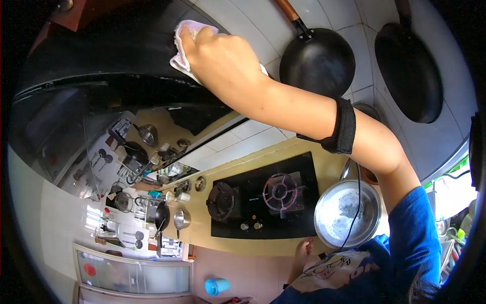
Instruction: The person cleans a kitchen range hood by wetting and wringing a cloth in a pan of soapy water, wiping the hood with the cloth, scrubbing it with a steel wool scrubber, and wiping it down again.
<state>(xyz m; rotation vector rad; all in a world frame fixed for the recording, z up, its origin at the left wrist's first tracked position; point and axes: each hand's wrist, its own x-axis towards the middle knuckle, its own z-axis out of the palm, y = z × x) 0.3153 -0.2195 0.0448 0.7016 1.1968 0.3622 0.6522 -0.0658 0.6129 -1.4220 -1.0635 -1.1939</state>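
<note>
My right hand (223, 57) is raised and closed on a pale pink-and-white cloth (179, 62). It presses the cloth against the black surface of a range hood (121, 45), near the edge by the tiled wall. My palm hides part of the cloth. Low down by the counter's front edge is my left hand (304, 247), small in view with its fingers curled in and nothing visible in them. Beneath my right arm, a black two-burner gas stove (253, 202) is set into the yellowish counter (197, 223).
A black frying pan (317, 61) and another dark pan (409, 76) hang on the wall beside my forearm. A metal pan with whitish contents (349, 213) stands right of the stove. Pots and utensils crowd the left. A blue bin (216, 287) stands on the floor.
</note>
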